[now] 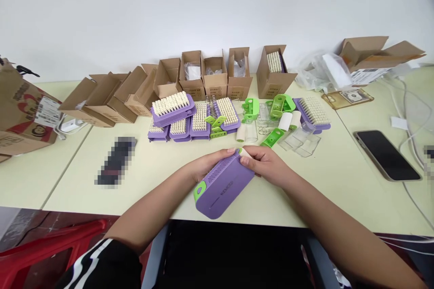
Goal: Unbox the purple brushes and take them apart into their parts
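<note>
Above the table's front edge, both hands hold a purple plastic brush body (225, 187) with slots along one edge and a green corner piece. Its bristle side, if any, is hidden. My left hand (210, 162) grips the slotted long side, fingers partly behind it. My right hand (262, 163) is closed around the far end, its thumb on a short white roller (244, 152) beside a green bit. Beyond the hands stand purple brushes (200, 119) with cream bristles. To their right lie a green bracket (271, 137), white cylinders (285, 120) and clear plastic boxes (301, 140).
Open cardboard boxes (239, 86) line the wall, one holding a brush. A phone (386, 154) lies at right, near white cables (412, 137); a blurred dark object (115, 161) lies at left. A large carton (23, 113) stands far left, above a red stool (50, 253).
</note>
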`<state>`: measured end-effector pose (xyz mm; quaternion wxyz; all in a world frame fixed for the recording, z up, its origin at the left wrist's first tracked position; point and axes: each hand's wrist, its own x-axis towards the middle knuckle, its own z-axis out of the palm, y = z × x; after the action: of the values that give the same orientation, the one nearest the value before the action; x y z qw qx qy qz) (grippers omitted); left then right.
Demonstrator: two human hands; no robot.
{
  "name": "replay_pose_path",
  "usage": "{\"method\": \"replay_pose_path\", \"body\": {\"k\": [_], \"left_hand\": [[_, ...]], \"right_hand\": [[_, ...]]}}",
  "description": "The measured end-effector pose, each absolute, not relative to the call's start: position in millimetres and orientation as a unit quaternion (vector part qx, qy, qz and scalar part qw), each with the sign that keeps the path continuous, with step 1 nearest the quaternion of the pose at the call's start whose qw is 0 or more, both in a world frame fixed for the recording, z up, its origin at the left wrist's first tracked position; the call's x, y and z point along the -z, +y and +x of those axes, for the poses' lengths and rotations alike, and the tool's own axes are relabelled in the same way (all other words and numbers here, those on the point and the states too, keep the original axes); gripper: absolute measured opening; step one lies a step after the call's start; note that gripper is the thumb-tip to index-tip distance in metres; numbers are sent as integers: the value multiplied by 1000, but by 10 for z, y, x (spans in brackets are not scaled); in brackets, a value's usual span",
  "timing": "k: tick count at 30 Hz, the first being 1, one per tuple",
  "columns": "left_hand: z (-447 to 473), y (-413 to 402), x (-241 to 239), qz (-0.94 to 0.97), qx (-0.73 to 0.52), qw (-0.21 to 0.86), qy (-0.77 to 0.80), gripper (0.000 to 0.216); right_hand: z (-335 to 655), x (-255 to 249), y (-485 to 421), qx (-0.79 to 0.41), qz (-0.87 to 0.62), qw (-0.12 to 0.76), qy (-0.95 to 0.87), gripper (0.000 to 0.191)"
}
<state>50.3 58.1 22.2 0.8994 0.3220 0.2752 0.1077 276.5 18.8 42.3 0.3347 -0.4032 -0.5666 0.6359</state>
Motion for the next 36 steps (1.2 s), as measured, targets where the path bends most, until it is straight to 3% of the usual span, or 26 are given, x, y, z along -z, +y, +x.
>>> {"method": "replay_pose_path", "body": {"k": [7,11,19,27,36], "left_hand": [[518,574,-239,434,-246,801,331,69],[488,560,-351,447,-237,804,314,67],[469,585,-333,496,-270,767,305,59],[478,522,-401,522,-276,743,315,54],[485,474,-641,611,-302,623,383,42]], "right_hand": [[2787,-449,213,-593,-455,366,-554,60],[2783,-464,202,-567,-470,361,-572,62],[2784,-439,178,-465,-498,398,-615,44],[2781,-411,177,-498,-482,427,-581,45],[2749,-346,145,-509,-475,424,-579,48]]}}
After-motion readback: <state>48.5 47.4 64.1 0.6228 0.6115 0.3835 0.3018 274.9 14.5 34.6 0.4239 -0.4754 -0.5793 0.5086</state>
